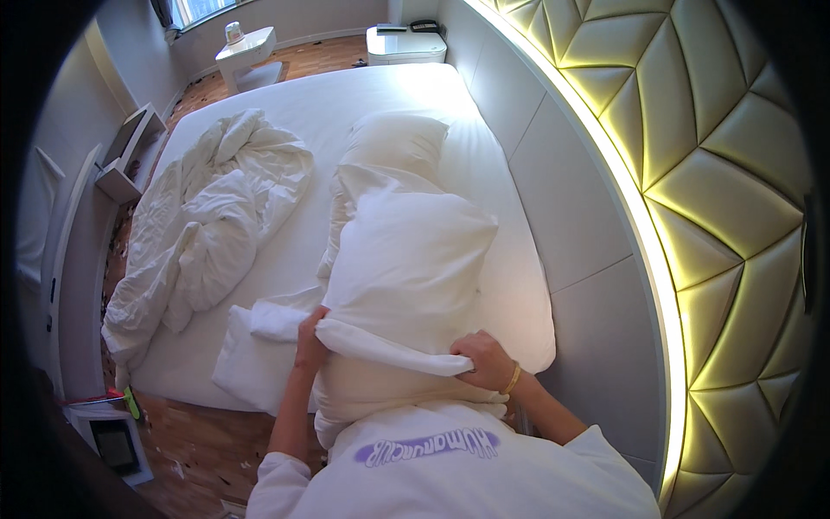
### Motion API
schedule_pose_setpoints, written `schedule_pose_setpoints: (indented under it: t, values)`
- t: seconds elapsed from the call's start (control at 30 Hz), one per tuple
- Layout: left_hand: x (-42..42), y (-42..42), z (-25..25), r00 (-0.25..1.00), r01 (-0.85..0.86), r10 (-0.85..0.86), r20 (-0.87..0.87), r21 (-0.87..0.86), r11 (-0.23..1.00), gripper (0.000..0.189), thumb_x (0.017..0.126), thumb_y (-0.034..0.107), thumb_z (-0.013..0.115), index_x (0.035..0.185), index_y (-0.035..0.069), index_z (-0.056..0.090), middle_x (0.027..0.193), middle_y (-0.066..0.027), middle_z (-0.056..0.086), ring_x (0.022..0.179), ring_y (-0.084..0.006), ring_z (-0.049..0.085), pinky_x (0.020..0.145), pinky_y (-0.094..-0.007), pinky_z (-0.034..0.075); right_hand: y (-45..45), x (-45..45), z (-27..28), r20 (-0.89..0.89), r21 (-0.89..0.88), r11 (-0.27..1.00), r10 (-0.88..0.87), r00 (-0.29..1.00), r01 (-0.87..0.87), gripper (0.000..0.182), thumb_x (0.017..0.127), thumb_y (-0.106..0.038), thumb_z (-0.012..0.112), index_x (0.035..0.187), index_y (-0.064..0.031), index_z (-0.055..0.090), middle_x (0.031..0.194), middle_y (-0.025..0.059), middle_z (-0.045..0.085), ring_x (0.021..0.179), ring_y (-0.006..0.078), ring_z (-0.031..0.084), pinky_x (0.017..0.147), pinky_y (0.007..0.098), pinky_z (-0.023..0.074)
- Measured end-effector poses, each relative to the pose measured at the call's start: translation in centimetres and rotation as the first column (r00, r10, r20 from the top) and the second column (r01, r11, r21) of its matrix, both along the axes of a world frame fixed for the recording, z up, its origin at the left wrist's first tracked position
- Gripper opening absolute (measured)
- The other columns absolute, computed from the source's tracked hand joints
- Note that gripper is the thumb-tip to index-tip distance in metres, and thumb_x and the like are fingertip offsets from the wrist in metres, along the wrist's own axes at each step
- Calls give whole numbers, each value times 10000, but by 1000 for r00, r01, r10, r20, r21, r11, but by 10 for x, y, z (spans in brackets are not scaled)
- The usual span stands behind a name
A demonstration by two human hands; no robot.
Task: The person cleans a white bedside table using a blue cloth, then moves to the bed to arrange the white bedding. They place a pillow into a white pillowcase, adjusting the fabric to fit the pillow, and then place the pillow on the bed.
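Both hands grip the open hem of a white pillowcase [408, 259], which is pulled over much of a pillow. My left hand [312, 340] holds the hem's left corner. At the other end of the hem, my right hand [485, 360] has its fingers closed over the folded edge. The bare end of the pillow [402, 386] sticks out below the hem, against my shirt. Beyond the pillowcase lies another white pillow [399, 143]. Left of my left hand is some folded white bedding [259, 350].
A crumpled white duvet [220, 214] covers the bed's left side. The bed [305, 97] meets a grey panel and a padded, lit headboard wall [713, 214] on the right. Two white side tables [249, 52] stand beyond the bed, one bearing a telephone [425, 26].
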State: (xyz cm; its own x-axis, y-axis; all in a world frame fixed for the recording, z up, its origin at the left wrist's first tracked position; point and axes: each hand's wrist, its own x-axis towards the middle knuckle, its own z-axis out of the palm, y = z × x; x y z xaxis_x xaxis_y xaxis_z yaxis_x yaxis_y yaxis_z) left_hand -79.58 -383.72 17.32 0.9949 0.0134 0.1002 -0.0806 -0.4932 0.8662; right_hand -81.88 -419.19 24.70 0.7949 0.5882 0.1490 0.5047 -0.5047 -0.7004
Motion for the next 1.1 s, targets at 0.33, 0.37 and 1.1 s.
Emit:
schedule_pose_setpoints:
  t: [0.33,0.37,1.1]
  values:
    - [-37,-91,129,834,524,-549,-47,376,764,234,691,121,720,853,63,561,786,-115,624,804,-330,632,718,-429,497,8,-20,-20,330,-1,988,-147,932,156,452,703,-63,680,1149,-74,610,997,103,640,923,285,620,849,414,459]
    - [-41,-89,128,820,544,-570,-43,369,754,239,687,125,724,852,68,560,789,-111,624,802,-329,629,724,-426,496,10,-19,-29,330,69,983,-185,926,172,406,718,-16,645,1120,-64,620,945,106,655,883,293,632,820,414,479]
    - [15,-9,4,998,38,-36,-42,43,998,182,778,-2,642,942,52,584,820,-162,672,818,-368,656,711,-427,509,17,8,-25,-232,-3,997,-79,969,80,494,797,-289,660,1205,-33,547,1056,154,613,995,318,570,896,410,427]
